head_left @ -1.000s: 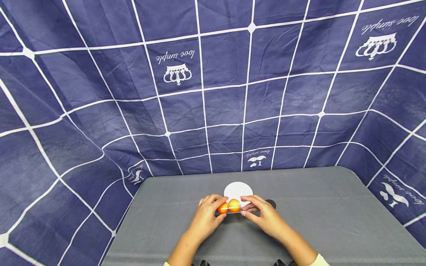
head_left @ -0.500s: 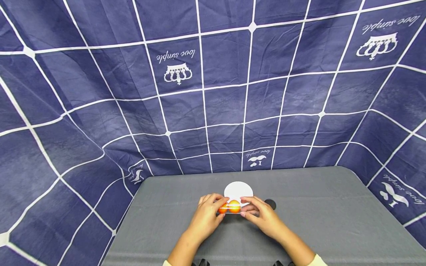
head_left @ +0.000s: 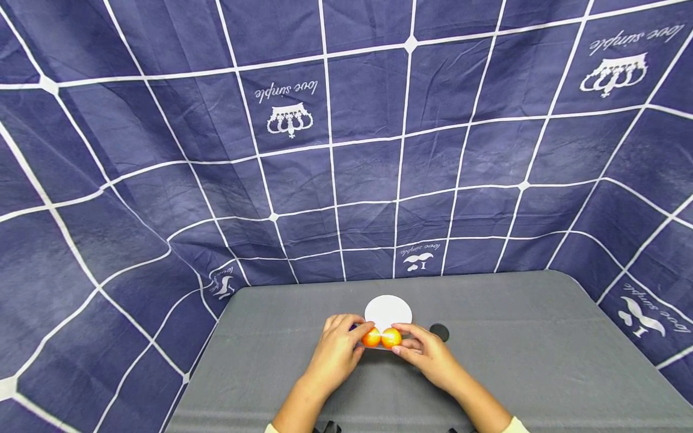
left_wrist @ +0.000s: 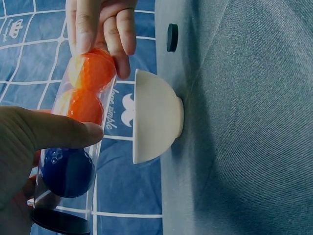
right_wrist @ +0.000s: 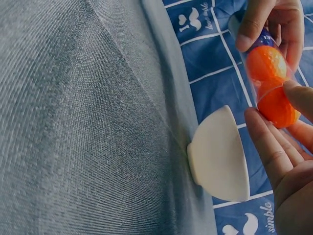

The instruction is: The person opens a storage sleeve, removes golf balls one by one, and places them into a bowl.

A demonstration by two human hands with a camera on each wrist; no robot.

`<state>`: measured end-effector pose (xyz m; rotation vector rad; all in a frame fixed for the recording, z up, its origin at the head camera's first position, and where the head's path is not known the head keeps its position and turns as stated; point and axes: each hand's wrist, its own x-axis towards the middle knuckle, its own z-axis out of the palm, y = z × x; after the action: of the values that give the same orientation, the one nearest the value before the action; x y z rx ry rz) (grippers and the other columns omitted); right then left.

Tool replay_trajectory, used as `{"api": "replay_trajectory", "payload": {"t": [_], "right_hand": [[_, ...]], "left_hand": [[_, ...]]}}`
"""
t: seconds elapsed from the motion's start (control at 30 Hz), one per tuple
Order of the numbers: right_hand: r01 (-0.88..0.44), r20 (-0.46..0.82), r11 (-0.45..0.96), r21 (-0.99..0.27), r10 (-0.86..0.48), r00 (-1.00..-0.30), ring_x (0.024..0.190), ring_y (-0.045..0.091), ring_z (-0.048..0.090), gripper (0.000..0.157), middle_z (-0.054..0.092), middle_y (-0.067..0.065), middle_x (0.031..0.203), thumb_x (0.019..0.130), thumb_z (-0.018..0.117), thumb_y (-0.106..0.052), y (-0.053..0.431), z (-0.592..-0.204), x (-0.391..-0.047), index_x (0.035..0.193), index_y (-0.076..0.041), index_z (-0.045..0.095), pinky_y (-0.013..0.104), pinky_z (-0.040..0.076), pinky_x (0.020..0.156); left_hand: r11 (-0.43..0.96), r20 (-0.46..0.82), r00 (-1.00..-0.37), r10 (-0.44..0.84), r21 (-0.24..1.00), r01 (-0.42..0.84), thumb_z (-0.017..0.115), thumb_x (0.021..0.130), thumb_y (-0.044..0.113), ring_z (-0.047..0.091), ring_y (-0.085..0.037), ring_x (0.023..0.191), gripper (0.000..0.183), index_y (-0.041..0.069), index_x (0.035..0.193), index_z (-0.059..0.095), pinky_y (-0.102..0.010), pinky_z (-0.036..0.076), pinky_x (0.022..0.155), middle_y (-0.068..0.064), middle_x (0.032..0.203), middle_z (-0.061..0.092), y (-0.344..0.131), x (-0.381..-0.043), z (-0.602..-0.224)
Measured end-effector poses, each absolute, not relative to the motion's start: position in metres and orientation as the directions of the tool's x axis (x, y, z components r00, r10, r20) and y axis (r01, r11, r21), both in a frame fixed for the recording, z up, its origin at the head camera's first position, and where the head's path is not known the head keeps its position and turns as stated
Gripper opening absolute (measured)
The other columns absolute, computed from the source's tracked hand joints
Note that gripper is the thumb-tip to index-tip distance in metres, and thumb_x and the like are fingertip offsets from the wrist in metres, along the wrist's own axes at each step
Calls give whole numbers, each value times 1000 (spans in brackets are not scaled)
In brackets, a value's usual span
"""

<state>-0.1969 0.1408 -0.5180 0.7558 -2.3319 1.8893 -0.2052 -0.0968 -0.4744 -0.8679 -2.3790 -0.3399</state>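
A clear tube [left_wrist: 100,147] lies sideways between my hands above the table. Inside are a blue ball [left_wrist: 68,171] at the left and two dimpled orange golf balls to its right. My left hand [head_left: 337,347] grips the tube, thumb across its side, near the black end cap [left_wrist: 61,221]. At the other end, my right hand [head_left: 430,355] pinches the outer orange golf ball [right_wrist: 279,108] between thumb and finger, at the tube's rim. The inner orange golf ball [right_wrist: 265,63] sits against it. Just beyond the tube stands a white bowl [head_left: 388,310], its inside hidden from the wrist views.
A black disc [head_left: 440,332] lies on the grey cloth-covered table [head_left: 514,337], right of the bowl. Blue cloth with white lines [head_left: 368,174] hangs around the back and sides of the table.
The orange golf balls have shifted right toward my right hand, and some blue shows by my left fingers. My right fingers have closed in on the outer ball. The black disc is less covered.
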Motion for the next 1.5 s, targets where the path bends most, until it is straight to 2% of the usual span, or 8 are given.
{"api": "replay_trajectory", "payload": {"t": [0.47, 0.8, 1.13, 1.37, 1.5], "right_hand": [[-349, 284, 159, -924, -329, -901, 98, 2, 71, 46, 63, 26, 130, 93, 73, -17, 142, -516, -197, 134, -2, 59, 20, 59, 79], [-356, 300, 130, -925, -324, -897, 96, 0, 71, 43, 64, 27, 127, 92, 70, -5, 141, -516, -197, 134, 0, 59, 22, 60, 75], [-410, 358, 117, -905, -314, -879, 95, 4, 72, 44, 64, 28, 125, 91, 72, -7, 140, -514, -198, 132, 2, 59, 22, 60, 74], [-406, 356, 122, -906, -299, -885, 93, -1, 71, 44, 64, 28, 124, 90, 69, 4, 141, -511, -197, 133, 2, 59, 21, 59, 74], [-404, 356, 121, -907, -296, -887, 92, 0, 71, 44, 65, 27, 123, 90, 69, 4, 141, -510, -197, 133, 3, 59, 20, 59, 75]], "left_hand": [[763, 578, -653, 489, 78, 641, 91, 67, 11, 62, -17, 105, 54, 24, 117, 74, -39, 45, 99, 5, 108, 67, -97, -203, -475], [767, 573, -668, 475, 104, 633, 91, 67, 12, 62, -16, 105, 54, 23, 118, 74, -39, 45, 99, 5, 109, 68, -98, -203, -476], [759, 600, -662, 449, 134, 637, 92, 66, 15, 63, -14, 101, 55, 23, 117, 74, -36, 47, 93, 7, 107, 68, -99, -204, -479], [760, 594, -674, 440, 155, 632, 94, 65, 18, 64, -14, 99, 58, 22, 119, 73, -35, 47, 88, 6, 107, 68, -99, -205, -481], [752, 600, -674, 431, 174, 636, 94, 65, 18, 64, -14, 97, 58, 21, 119, 73, -34, 47, 85, 6, 106, 68, -100, -205, -482]]}}
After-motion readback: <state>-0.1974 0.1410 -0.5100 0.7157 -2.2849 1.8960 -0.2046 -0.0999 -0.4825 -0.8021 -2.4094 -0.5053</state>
